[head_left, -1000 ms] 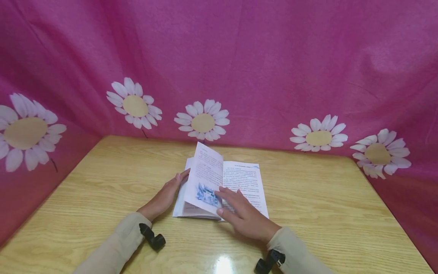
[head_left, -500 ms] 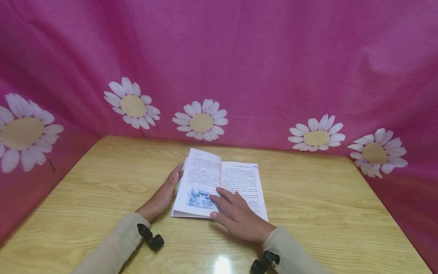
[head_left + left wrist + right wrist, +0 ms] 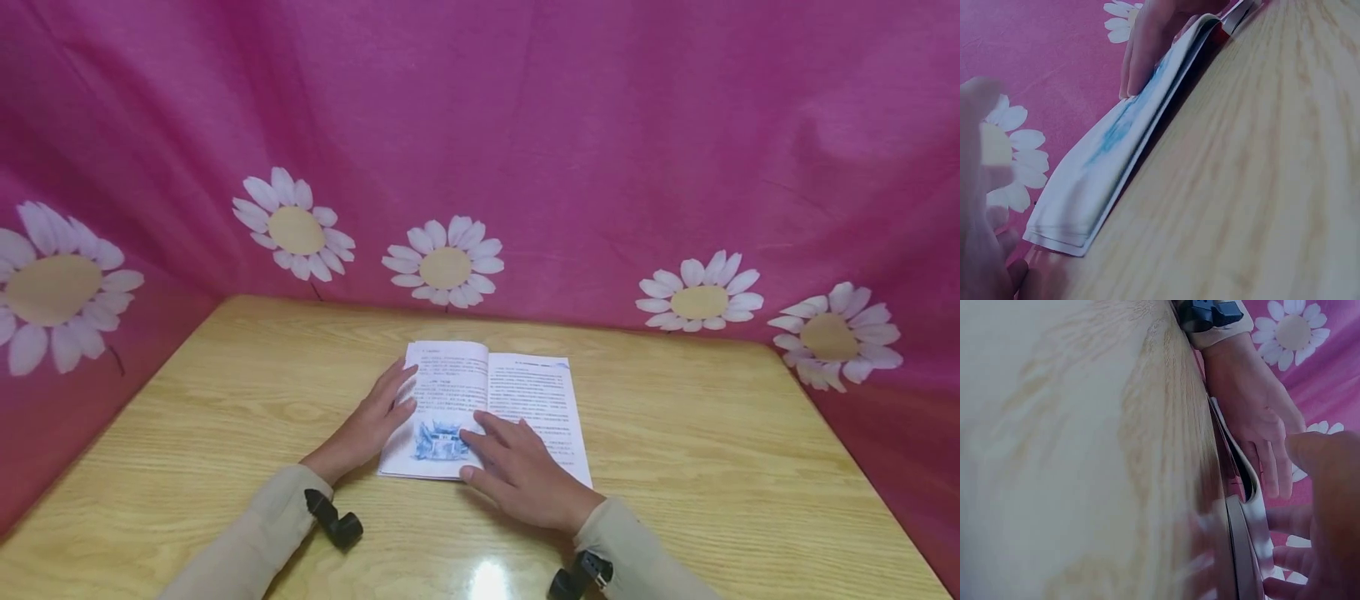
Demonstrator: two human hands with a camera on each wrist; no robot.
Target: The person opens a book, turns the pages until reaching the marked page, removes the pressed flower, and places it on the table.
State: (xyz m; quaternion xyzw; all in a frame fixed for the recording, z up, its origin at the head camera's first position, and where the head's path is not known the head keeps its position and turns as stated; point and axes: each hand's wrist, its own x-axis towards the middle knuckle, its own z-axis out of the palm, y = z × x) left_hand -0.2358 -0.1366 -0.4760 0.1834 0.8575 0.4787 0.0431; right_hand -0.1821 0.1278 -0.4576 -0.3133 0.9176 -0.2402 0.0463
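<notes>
An open book [image 3: 525,383] lies flat on the wooden table in the head view. Its left page carries a blue drawing of a building [image 3: 441,442]; the right page is all print. At the left edge of that page is my left hand [image 3: 371,423], fingers extended, the fingertips over the margin. My right hand [image 3: 528,479] rests across the lower middle of the book with its fingers spread, touching the left page near the fold. In the left wrist view the right hand's fingers [image 3: 1141,56] meet the book's pages [image 3: 1094,181]. Neither hand grips anything.
The wooden table [image 3: 712,458] extends around the book. Behind it and at its sides hangs a pink cloth [image 3: 562,167] printed with white daisies. Each sleeve cuff bears a black wrist camera [image 3: 337,521].
The raised left page has come down flat to the left. My left hand has moved from beside the book's left edge onto the page margin. My right hand has shifted slightly left.
</notes>
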